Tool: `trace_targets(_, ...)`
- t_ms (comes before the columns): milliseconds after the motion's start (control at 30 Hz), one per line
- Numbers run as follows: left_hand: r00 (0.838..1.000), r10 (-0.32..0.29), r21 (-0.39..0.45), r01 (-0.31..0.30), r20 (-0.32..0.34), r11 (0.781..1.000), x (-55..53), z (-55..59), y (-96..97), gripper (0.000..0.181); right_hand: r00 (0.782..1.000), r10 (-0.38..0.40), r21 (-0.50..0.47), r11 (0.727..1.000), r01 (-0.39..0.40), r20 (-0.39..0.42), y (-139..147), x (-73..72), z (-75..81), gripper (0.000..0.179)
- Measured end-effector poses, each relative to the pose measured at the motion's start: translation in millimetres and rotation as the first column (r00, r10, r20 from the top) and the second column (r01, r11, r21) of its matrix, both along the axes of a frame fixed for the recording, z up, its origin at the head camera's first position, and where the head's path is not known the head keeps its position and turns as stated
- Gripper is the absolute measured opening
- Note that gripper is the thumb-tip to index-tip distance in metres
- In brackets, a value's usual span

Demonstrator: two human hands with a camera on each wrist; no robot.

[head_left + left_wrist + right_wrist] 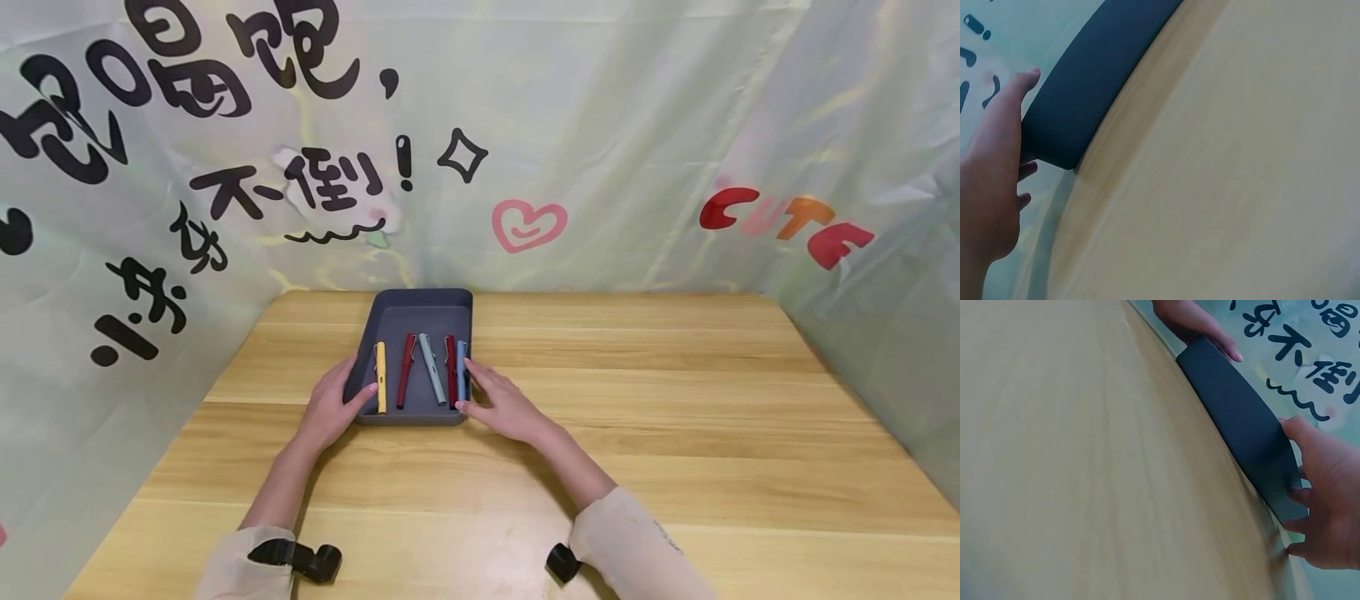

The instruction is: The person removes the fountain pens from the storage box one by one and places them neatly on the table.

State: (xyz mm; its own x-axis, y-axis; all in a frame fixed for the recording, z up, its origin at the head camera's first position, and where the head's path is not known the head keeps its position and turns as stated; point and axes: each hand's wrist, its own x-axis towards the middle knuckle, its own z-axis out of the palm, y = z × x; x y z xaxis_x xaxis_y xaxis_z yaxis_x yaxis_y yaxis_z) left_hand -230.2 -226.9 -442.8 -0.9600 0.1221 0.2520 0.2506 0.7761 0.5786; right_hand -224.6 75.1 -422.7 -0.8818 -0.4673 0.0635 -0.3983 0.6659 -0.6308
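A dark grey rectangular tray (420, 418) lies on the wooden table, with several pens in it. From left to right these are a yellow pen (382, 379), a dark red pen (406, 372), a pale blue pen (432, 370), a second dark red pen (451, 372) and a blue pen (461, 372). My left hand (332, 406) grips the tray's near left side, thumb over the rim beside the yellow pen. On the right side, my right hand (504, 404) holds the tray near the blue pen, its thumb at the rim. Both wrist views show the tray's outer front wall (1094, 81) between the hands.
The wooden table (637, 400) stretches to the right and in front of the tray. Printed fabric curtains (600, 150) stand behind it and at both sides. The tray's far end is close to the back curtain.
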Motion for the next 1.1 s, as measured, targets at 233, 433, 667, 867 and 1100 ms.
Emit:
trace_targets(233, 0.999, -0.044, 0.034, 0.043, 0.019, 0.999, 0.0, -2.2, 16.8, 0.078, 1.0, -0.001, -0.019, 1.0, 0.002, 0.012, 17, 2.8, -2.3, 0.074)
trace_targets(433, 0.996, -0.08, 0.076, 0.077, 0.033, 0.994, 2.7, -2.7, 29.4, 0.084, 0.999, -0.007, -0.026, 1.0, 0.008, 0.034, 30, 6.1, -1.2, 0.074)
trace_targets(667, 0.994, -0.091, 0.103, 0.085, 0.055, 0.991, 5.9, -3.0, 43.1, 0.085, 1.0, 0.005, -0.028, 1.0, -0.004, 0.023, 45, 7.8, -0.7, 0.075)
trace_targets(867, 0.992, -0.104, 0.104, 0.096, 0.072, 0.99, 9.0, -2.9, 52.0, 0.087, 1.0, 0.011, -0.034, 0.999, -0.01, 0.029, 56, 9.7, -1.8, 0.075)
trace_targets(1100, 0.99, -0.127, 0.112, 0.118, 0.068, 0.987, 11.5, -2.4, 61.4, 0.089, 0.999, -0.003, -0.045, 0.999, 0.004, 0.042, 65, 14.6, -0.3, 0.074)
